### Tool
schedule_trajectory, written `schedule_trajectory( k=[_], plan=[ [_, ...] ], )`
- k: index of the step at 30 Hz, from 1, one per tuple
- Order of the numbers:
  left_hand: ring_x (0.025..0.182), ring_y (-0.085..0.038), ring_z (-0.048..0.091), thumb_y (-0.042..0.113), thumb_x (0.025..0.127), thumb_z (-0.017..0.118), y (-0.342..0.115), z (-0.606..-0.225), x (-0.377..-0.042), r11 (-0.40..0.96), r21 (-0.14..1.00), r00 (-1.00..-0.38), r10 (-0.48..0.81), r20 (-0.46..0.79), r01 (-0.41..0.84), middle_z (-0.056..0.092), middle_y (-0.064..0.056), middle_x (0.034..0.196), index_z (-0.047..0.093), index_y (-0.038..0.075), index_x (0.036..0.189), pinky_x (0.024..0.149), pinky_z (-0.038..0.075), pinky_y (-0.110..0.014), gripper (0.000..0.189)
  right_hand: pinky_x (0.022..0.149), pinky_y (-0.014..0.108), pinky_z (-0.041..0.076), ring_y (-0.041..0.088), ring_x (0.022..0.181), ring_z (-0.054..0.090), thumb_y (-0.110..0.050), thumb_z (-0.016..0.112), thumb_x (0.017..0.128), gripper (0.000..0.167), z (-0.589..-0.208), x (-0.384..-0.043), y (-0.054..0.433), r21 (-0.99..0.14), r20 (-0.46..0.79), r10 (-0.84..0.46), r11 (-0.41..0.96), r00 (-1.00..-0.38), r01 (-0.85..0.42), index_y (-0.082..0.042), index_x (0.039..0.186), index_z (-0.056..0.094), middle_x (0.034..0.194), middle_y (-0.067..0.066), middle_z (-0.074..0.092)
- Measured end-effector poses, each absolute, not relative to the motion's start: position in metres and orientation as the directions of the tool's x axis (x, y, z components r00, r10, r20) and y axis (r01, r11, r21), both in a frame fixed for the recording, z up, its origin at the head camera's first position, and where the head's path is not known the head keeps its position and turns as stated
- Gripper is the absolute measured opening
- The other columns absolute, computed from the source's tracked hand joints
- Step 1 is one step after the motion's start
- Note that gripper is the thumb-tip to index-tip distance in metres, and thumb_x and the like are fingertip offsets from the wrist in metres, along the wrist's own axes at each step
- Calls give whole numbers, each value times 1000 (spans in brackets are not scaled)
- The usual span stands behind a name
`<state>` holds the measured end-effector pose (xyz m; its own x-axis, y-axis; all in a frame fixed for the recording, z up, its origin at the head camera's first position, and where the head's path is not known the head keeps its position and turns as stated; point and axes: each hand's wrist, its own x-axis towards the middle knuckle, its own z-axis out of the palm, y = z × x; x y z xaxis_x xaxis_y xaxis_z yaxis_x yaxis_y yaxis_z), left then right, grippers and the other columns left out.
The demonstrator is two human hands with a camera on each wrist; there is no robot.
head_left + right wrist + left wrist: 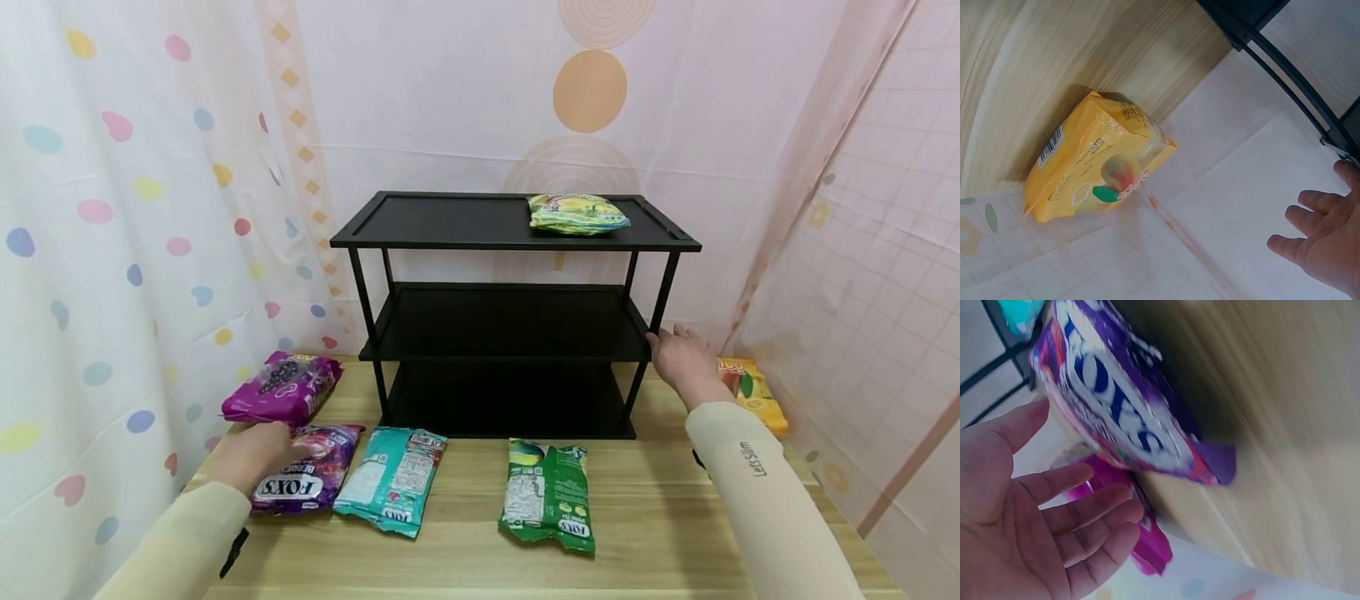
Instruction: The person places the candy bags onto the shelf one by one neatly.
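"How is the left hand (251, 457) held?"
"Wide, with its fingers loosely spread, beside the purple Fox's bag (313, 468), which is laid on the table (465, 571)."
"And the right hand (684, 364)?"
"Its fingers are extended; the black rack (510, 321) is touched at its side, by the middle level."
"How is the bag best taken?"
"It should probably be pinched gently around its middle, since the glossy wrapper may slip."
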<state>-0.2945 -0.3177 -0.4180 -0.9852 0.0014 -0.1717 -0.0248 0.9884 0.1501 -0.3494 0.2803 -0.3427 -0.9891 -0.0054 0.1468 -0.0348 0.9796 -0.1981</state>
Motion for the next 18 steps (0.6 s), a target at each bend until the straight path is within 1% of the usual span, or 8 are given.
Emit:
schedule_trajectory(
  k=[2,4,6,8,10,14,17,18],
  plan=[
    [93,-45,63,47,94,63,-309,-421,-297,988,157,-986,24,-164,-2,65,-31,106,67,-9,107,85,46,-64,58,101,71,28,50,127,39,-31,24,110,54,-343,-349,280,-195,146,-6,980,-989,-35,8,137,50,129,31,47],
    [90,-42,64,47,94,63,-300,-424,-300,987,161,-988,31,-154,6,65,-31,105,66,-11,106,83,49,-61,60,101,71,27,50,127,38,-31,24,110,54,-342,-348,280,-195,145,-7,980,-989,-36,8,137,50,131,32,46],
    [94,-45,62,49,94,62,-291,-427,-302,991,136,-988,22,-154,1,62,-35,109,65,-12,110,85,48,-62,64,102,71,27,50,128,37,-31,24,110,54,-342,-348,280,-194,145,-9,980,-989,-38,8,138,49,132,32,45],
    [102,-52,58,52,93,61,-284,-429,-302,994,109,-987,14,-160,-3,56,-40,115,61,-15,116,87,47,-63,71,102,70,27,50,128,37,-31,24,110,54,-342,-348,280,-192,148,-13,980,-989,-42,9,137,50,133,32,45],
    [106,-57,55,53,93,61,-278,-433,-302,997,76,-986,17,-168,4,52,-44,117,58,-18,119,88,46,-64,75,102,70,28,50,128,38,-30,24,110,54,-342,-348,280,-194,148,-16,980,-989,-45,8,137,50,132,32,46],
    [100,-55,57,46,90,69,-274,-439,-299,998,25,-988,55,-141,52,53,-41,110,60,-16,114,84,49,-62,66,104,71,25,50,133,34,-31,23,110,54,-342,-349,280,-197,142,-16,980,-990,-44,8,140,47,140,32,42],
    [95,-53,59,39,87,75,-276,-441,-297,995,16,-990,97,-107,96,55,-39,105,60,-16,109,80,51,-61,61,105,72,21,50,136,29,-31,23,110,55,-342,-350,280,-198,139,-16,979,-990,-43,7,142,46,146,33,37],
    [95,-53,59,37,86,76,-278,-441,-297,994,16,-989,113,-96,112,55,-39,105,60,-16,109,79,51,-61,59,105,72,21,49,136,30,-31,24,110,54,-341,-350,280,-194,140,-17,980,-990,-44,7,142,46,146,32,38]
  ],
)
